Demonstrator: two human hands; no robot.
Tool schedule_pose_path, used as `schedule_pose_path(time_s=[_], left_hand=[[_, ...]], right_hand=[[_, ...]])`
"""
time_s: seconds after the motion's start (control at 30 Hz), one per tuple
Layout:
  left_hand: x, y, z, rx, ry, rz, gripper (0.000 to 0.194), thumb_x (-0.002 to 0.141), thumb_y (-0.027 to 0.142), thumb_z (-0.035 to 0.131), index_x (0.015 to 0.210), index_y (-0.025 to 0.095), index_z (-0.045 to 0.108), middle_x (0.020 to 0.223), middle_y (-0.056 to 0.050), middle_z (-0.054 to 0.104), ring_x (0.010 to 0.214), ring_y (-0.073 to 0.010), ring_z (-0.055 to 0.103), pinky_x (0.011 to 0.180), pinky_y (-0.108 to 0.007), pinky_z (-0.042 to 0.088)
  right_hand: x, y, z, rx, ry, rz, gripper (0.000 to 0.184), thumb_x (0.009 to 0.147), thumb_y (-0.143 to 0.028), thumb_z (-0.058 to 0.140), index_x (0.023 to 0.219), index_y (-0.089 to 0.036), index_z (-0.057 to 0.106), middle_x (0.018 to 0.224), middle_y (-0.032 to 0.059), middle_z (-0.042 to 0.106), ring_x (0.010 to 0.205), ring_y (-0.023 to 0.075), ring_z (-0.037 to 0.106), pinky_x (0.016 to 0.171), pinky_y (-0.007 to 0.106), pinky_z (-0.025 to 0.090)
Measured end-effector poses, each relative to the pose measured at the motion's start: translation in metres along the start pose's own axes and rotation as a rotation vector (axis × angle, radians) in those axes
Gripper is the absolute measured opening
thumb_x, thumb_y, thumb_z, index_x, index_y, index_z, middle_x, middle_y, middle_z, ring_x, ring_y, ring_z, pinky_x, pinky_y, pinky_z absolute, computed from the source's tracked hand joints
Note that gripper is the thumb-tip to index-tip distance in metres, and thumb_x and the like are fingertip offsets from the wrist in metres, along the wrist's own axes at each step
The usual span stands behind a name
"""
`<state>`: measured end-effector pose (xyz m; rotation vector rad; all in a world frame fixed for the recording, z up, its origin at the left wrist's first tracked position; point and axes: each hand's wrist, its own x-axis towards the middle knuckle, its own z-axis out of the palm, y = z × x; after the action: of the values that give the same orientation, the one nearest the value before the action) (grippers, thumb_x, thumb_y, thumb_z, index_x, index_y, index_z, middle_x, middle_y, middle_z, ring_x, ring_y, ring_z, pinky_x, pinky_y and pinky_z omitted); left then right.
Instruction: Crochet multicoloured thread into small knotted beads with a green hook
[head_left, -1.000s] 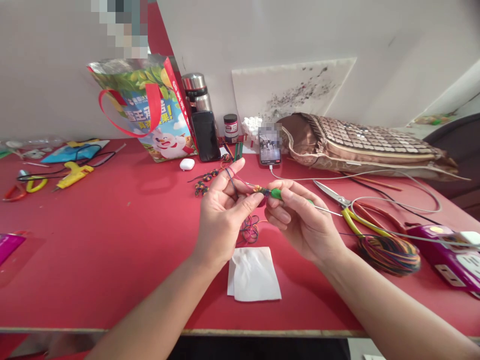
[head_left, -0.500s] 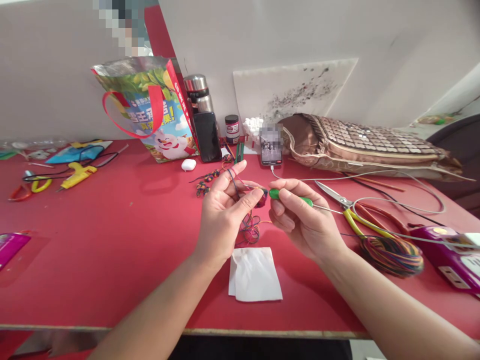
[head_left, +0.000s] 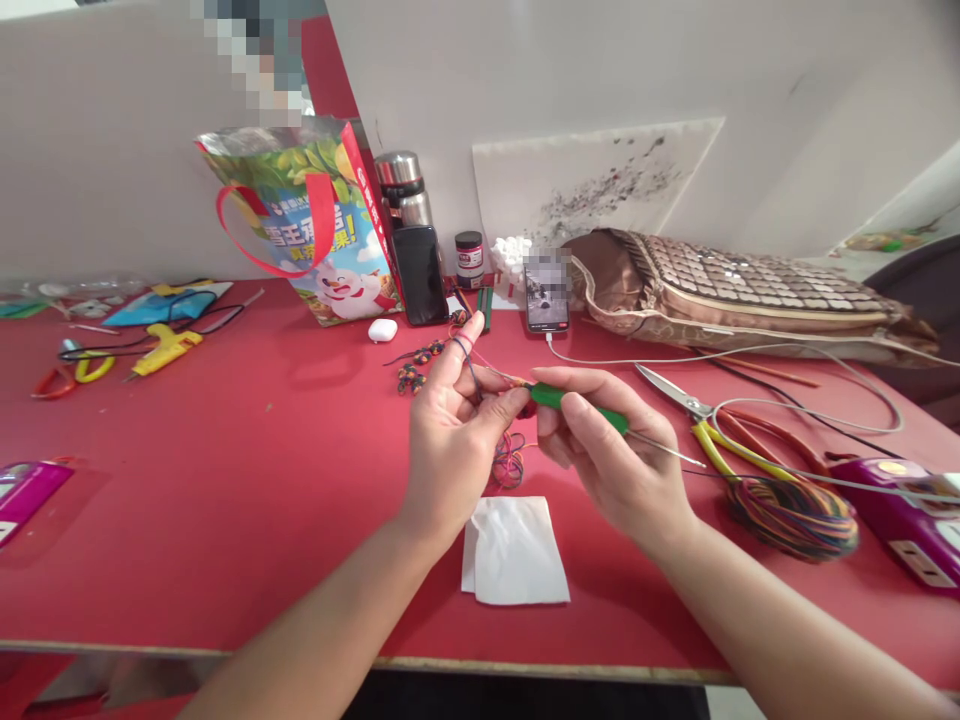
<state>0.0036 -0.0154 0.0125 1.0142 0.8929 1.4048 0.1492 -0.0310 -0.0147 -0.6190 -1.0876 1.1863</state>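
My right hand (head_left: 630,455) grips a crochet hook by its green handle (head_left: 547,396), with a thin metal shaft pointing out to the right. Opposite it, my left hand (head_left: 450,450) pinches a small multicoloured crocheted piece (head_left: 528,409) between thumb and fingers, mostly hidden by them. Dark and pink yarn (head_left: 466,350) runs over the raised left index finger. The near end of the handle is at the left thumb tip, beside the piece. Loose yarn (head_left: 508,465) lies in loops on the table below the hands.
Scissors (head_left: 701,410) and a yarn bundle (head_left: 795,515) lie right, near a purple power strip (head_left: 896,520). A folded tissue (head_left: 517,550) is in front. Behind stand phones (head_left: 420,275), a jar (head_left: 469,260), a shopping bag (head_left: 322,230) and a sequined bag (head_left: 750,285). A glue gun (head_left: 166,350) lies left.
The hook's handle drew slightly away from the left fingers, then came back against them and now tilts more downward to the right. The whole view has shifted slightly.
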Motion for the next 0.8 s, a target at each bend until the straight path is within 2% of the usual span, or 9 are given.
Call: schedule_pose_path(time_s=[0.1,0.2,0.37,0.43,0.53,0.67,0.8], left_hand=[[-0.002,-0.001,0.002,0.034,0.000,0.007,0.066,0.087,0.012,0.084,0.148,0.028,0.068,0.077,0.006,0.064,0.071,-0.0095,0.061,0.066,-0.019,0.053],[-0.002,-0.004,0.004,0.040,-0.010,0.004,0.063,0.089,0.010,0.081,0.148,0.028,0.069,0.078,0.005,0.064,0.073,-0.0092,0.062,0.068,-0.018,0.054],[0.000,-0.005,0.005,-0.111,0.013,-0.059,0.070,0.085,0.007,0.081,0.150,0.025,0.066,0.080,0.006,0.068,0.076,-0.0087,0.066,0.074,-0.018,0.056],[0.001,-0.003,0.004,-0.198,-0.013,-0.115,0.075,0.081,0.005,0.083,0.151,0.022,0.064,0.079,0.007,0.069,0.074,-0.0080,0.067,0.073,-0.018,0.056],[0.004,0.003,0.002,-0.257,-0.048,-0.157,0.078,0.077,0.005,0.086,0.150,0.018,0.063,0.078,0.007,0.070,0.073,-0.0080,0.068,0.072,-0.018,0.056],[0.007,0.006,-0.003,-0.245,-0.071,-0.143,0.081,0.073,0.006,0.089,0.149,0.017,0.063,0.077,0.007,0.071,0.073,-0.0091,0.070,0.075,-0.020,0.056],[0.009,0.005,-0.005,-0.215,-0.053,-0.141,0.087,0.073,0.006,0.089,0.154,0.017,0.059,0.076,0.007,0.071,0.075,-0.0088,0.069,0.080,-0.020,0.056]], right_hand=[[-0.003,0.005,0.000,-0.145,0.051,-0.077,0.015,0.104,-0.028,0.070,0.114,-0.024,0.081,0.074,-0.0018,0.066,0.059,0.0098,0.056,0.054,0.025,0.049],[-0.006,0.010,0.001,-0.345,0.078,-0.169,0.016,0.105,-0.024,0.068,0.116,-0.025,0.079,0.080,-0.0007,0.070,0.066,0.0120,0.062,0.062,0.028,0.055],[-0.014,0.019,0.005,-0.543,0.081,-0.338,0.031,0.108,-0.021,0.062,0.135,-0.030,0.073,0.107,0.0047,0.078,0.079,0.0156,0.069,0.076,0.035,0.061],[-0.016,0.021,0.005,-0.536,0.061,-0.370,0.036,0.109,-0.020,0.061,0.141,-0.032,0.071,0.113,0.0057,0.079,0.081,0.0160,0.069,0.077,0.036,0.062],[-0.015,0.020,0.004,-0.469,0.018,-0.359,0.036,0.109,-0.022,0.062,0.142,-0.032,0.072,0.106,0.0050,0.077,0.078,0.0156,0.068,0.072,0.034,0.061],[-0.012,0.015,0.003,-0.241,-0.016,-0.252,0.032,0.109,-0.025,0.063,0.138,-0.032,0.076,0.088,0.0009,0.071,0.068,0.0124,0.064,0.063,0.029,0.059],[-0.010,0.013,0.002,-0.062,-0.005,-0.110,0.026,0.107,-0.032,0.069,0.131,-0.030,0.079,0.083,0.0010,0.072,0.066,0.0131,0.064,0.060,0.029,0.059]])
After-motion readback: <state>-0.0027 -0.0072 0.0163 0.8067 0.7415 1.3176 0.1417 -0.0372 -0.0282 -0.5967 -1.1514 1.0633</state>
